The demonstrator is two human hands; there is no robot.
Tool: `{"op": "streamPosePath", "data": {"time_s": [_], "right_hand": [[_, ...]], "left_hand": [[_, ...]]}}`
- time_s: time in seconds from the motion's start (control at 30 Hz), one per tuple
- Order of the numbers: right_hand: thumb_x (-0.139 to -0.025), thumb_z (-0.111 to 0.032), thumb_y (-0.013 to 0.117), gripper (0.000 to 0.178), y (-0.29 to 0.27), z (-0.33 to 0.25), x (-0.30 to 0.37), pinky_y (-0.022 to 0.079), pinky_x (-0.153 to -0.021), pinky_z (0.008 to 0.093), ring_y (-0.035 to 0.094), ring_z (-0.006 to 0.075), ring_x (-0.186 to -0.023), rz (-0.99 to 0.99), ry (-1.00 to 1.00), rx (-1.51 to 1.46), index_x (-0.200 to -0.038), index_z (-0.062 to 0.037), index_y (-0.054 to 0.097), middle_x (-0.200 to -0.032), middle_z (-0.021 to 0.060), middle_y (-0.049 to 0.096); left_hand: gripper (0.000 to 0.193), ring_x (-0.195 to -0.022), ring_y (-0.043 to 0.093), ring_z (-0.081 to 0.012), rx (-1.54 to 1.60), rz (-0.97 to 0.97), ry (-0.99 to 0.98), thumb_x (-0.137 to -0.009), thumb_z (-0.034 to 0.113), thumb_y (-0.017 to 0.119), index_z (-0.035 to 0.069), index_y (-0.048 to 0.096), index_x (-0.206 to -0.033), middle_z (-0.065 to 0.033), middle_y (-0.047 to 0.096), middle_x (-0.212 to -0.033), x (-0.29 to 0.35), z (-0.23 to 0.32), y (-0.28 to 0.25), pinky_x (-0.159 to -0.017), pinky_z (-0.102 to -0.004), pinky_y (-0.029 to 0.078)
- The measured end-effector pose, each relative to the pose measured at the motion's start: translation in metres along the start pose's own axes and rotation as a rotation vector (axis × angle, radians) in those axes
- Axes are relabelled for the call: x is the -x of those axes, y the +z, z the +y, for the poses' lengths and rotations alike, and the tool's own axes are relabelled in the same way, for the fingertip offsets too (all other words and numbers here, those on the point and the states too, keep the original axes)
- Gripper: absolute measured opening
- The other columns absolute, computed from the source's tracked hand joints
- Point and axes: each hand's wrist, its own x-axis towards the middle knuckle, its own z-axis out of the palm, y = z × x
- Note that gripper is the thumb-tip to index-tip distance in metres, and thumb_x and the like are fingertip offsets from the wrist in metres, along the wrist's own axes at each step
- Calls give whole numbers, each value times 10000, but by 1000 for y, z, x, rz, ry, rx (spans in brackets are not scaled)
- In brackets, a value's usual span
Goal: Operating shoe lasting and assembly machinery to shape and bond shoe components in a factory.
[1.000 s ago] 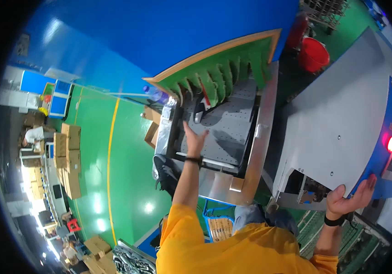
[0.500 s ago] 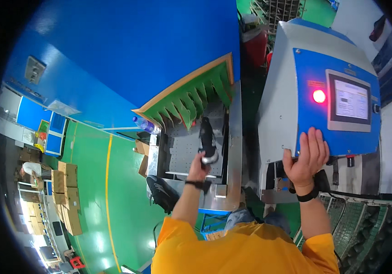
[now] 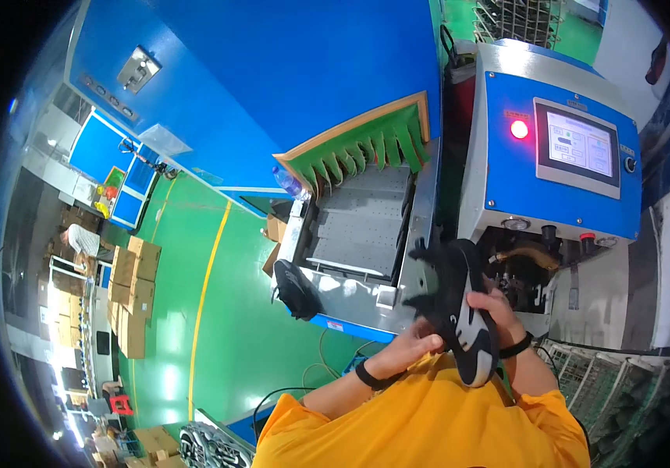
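A black shoe [image 3: 463, 292] with grey and white parts is held upright in front of my chest, tilted a little. My left hand [image 3: 414, 347] grips its left side low down, thumb showing and the other fingers partly hidden behind it. My right hand [image 3: 497, 312] is closed round the right side, its thumb lying on the shoe's grey part. A second black shoe [image 3: 297, 290] rests at the near left corner of a metal machine bed, away from both hands. Beyond my hands lies the bed's perforated grey plate [image 3: 358, 226], below a curtain of green strips [image 3: 366, 160].
A big blue machine housing [image 3: 311, 70] rises behind the curtain. At the right stands a blue control box [image 3: 538, 179] with a screen and a lit red lamp. A bottle [image 3: 288, 181] is beside the bed. Cartons [image 3: 132, 288] are stacked far left; a person [image 3: 85, 240] is near them.
My left hand has left the perforated plate, where it held a black shoe. My right hand has come off the control box. Both now hold a shoe close to my body.
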Motion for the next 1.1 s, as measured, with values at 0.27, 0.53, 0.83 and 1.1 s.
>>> {"op": "streamPosePath", "data": {"time_s": [0.27,0.53,0.83,1.1], "right_hand": [[-894,-128,602,492,-51,-4,91,547,-873,336,677,224,-972,102,299,-273,-1352,3,477,-1189,128,646],[-948,-185,564,404,-80,19,163,566,-809,326,679,226,-953,502,13,-522,-1312,-18,513,-1142,139,661],[-730,-125,760,875,-75,-29,125,445,-950,309,583,223,-1069,833,-331,831,-1497,-64,344,-1189,123,588],[-738,-241,751,876,-70,-22,67,515,-815,507,565,487,-1035,869,29,1721,-1503,-276,325,-1235,290,450]], "left_hand": [[606,-906,587,-99,-365,53,-145,-811,247,800,-2,532,-1294,-27,666,-967,-34,-3,49,-794,-256,481],[277,-500,475,-62,-311,-176,-380,-937,228,629,47,647,-728,5,548,-585,-70,2,87,-509,-210,398],[244,-459,500,-117,17,93,-426,-963,232,547,18,633,-882,-70,615,-633,-67,-17,49,-455,-231,381],[213,-499,528,-118,90,227,-497,-978,279,537,79,609,-962,-54,660,-725,-103,-62,31,-467,-233,404]]}}
